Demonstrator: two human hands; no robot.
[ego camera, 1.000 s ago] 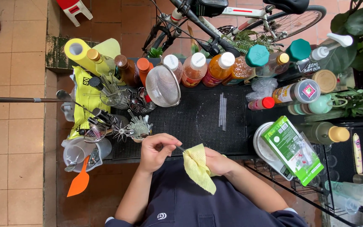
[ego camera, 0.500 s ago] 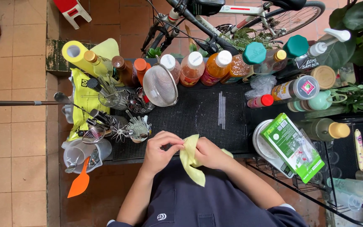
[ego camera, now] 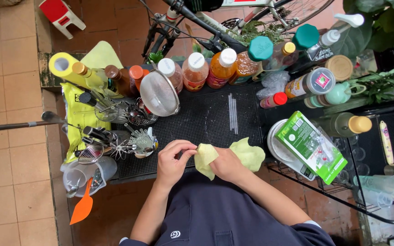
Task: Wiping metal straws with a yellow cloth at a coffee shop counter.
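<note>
Your left hand and right hand meet at the near edge of the black-matted tabletop. Both pinch a pale yellow cloth: the left grip nips one folded corner, the right closes over the middle. Just right of it a green rectangular carton with a white label lies tilted on a round white lid. Beyond, orange-labelled, white-capped bottles stand in a row.
</note>
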